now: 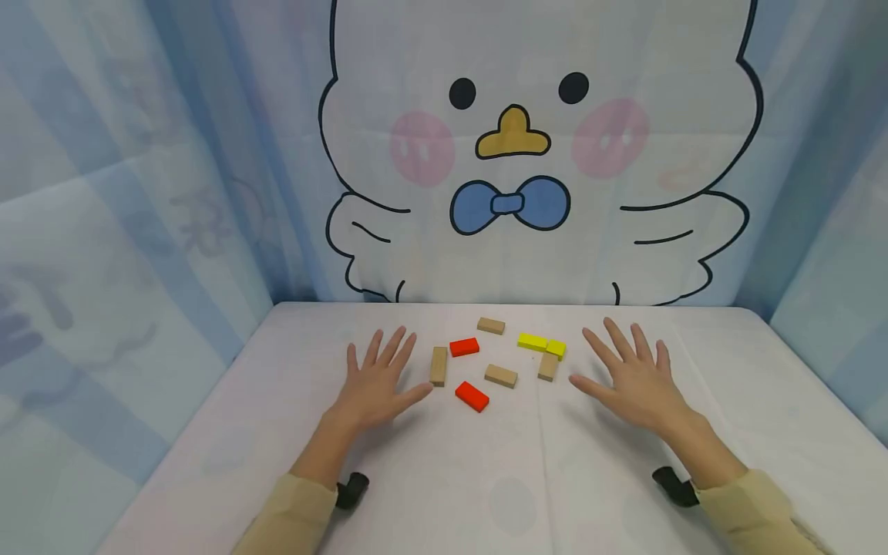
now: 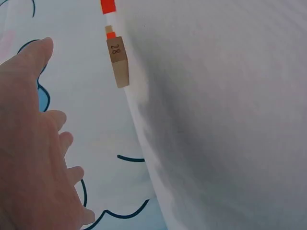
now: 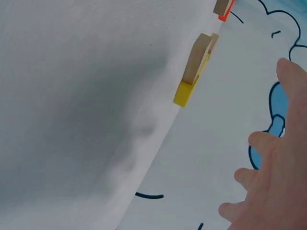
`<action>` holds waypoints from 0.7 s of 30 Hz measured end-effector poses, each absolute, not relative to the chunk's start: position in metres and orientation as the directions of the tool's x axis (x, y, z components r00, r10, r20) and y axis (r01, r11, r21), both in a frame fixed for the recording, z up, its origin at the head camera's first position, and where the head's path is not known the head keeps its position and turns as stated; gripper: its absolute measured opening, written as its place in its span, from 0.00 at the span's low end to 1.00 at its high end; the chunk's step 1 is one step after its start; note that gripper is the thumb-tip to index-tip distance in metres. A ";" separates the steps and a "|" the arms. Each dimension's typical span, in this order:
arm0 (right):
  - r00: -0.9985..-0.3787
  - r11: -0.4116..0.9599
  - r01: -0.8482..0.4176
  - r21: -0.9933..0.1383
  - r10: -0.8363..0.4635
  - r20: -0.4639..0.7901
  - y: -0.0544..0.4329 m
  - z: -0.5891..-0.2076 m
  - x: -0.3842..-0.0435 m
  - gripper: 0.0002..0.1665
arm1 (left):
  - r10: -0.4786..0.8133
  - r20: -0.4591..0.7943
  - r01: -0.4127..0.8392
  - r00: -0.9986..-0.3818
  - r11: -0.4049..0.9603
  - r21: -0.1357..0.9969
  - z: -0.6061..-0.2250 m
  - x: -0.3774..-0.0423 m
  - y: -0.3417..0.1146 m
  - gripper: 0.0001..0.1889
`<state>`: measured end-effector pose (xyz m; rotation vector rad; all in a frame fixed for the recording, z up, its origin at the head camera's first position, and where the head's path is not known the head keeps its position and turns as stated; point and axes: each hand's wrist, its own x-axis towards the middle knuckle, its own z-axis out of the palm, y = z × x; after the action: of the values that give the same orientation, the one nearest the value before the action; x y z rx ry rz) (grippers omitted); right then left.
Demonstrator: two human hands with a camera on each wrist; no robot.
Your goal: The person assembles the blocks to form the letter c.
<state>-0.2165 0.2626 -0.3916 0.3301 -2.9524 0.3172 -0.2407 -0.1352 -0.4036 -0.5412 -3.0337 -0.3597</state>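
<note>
Small rectangular blocks lie between the two hands in the head view. My left hand [image 1: 375, 385] is spread above the table, its thumb beside an upright-lying plain wooden block [image 1: 438, 366]; in the left wrist view a wooden block [image 2: 117, 62] carries the number 28. My right hand [image 1: 638, 385] is spread too, nearest a wooden block [image 1: 547, 367] that touches a yellow block [image 1: 556, 349]. A second yellow block [image 1: 532, 341] adjoins that one. Two red blocks, one farther back [image 1: 464, 347] and one nearer [image 1: 472, 397], lie toward the left. Neither hand holds anything.
Two more wooden blocks lie at the back [image 1: 491, 325] and in the middle [image 1: 501, 376]. A white cloth covers the table [image 1: 513, 462]. Behind it hangs a curtain [image 1: 430, 254] with a cartoon bird; blue-striped curtains [image 1: 139, 231] flank the sides.
</note>
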 end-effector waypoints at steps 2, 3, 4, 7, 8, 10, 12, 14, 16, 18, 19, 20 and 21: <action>-0.962 0.952 -0.239 -0.190 -0.206 0.179 0.258 -0.391 -0.218 0.52 | 0.334 0.081 0.344 -0.939 0.912 0.222 -0.404 -0.243 -0.132 0.47; -0.961 0.951 -0.243 -0.191 -0.209 0.182 0.255 -0.391 -0.219 0.52 | 0.334 0.082 0.344 -0.939 0.912 0.226 -0.405 -0.243 -0.130 0.47; -0.960 0.950 -0.246 -0.193 -0.211 0.185 0.253 -0.391 -0.220 0.52 | 0.334 0.082 0.343 -0.939 0.911 0.227 -0.405 -0.244 -0.128 0.47; -0.957 0.947 -0.256 -0.196 -0.219 0.192 0.245 -0.390 -0.221 0.51 | 0.333 0.079 0.342 -0.940 0.908 0.244 -0.406 -0.246 -0.124 0.47; -0.956 0.945 -0.259 -0.200 -0.221 0.194 0.243 -0.390 -0.222 0.51 | 0.332 0.079 0.342 -0.940 0.905 0.253 -0.406 -0.247 -0.123 0.47; -0.955 0.944 -0.261 -0.203 -0.222 0.194 0.239 -0.390 -0.223 0.51 | 0.333 0.077 0.341 -0.940 0.901 0.267 -0.407 -0.248 -0.120 0.46; -0.954 0.942 -0.265 -0.205 -0.226 0.195 0.235 -0.390 -0.224 0.51 | 0.334 0.080 0.343 -0.939 0.898 0.275 -0.407 -0.249 -0.118 0.46; -0.954 0.939 -0.269 -0.214 -0.229 0.195 0.232 -0.391 -0.226 0.51 | 0.336 0.088 0.347 -0.938 0.893 0.286 -0.407 -0.251 -0.117 0.46; -0.952 0.936 -0.274 -0.220 -0.232 0.198 0.228 -0.392 -0.227 0.51 | 0.340 0.091 0.351 -0.936 0.889 0.293 -0.407 -0.252 -0.116 0.45; -0.952 0.934 -0.277 -0.228 -0.233 0.200 0.224 -0.393 -0.229 0.51 | 0.345 0.099 0.358 -0.933 0.882 0.306 -0.408 -0.253 -0.115 0.45; -0.951 0.932 -0.279 -0.232 -0.234 0.202 0.222 -0.393 -0.230 0.51 | 0.348 0.101 0.362 -0.932 0.878 0.313 -0.408 -0.253 -0.115 0.45; -0.950 0.930 -0.281 -0.236 -0.236 0.203 0.220 -0.394 -0.230 0.50 | 0.351 0.104 0.365 -0.931 0.875 0.318 -0.409 -0.253 -0.115 0.45; -0.950 0.928 -0.284 -0.242 -0.237 0.205 0.218 -0.394 -0.231 0.50 | 0.353 0.104 0.367 -0.930 0.873 0.321 -0.410 -0.254 -0.115 0.45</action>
<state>-0.2309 0.2177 -0.3943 0.3962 -2.9140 0.4030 -0.2537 -0.1147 -0.4097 -0.5769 -2.9989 -0.5276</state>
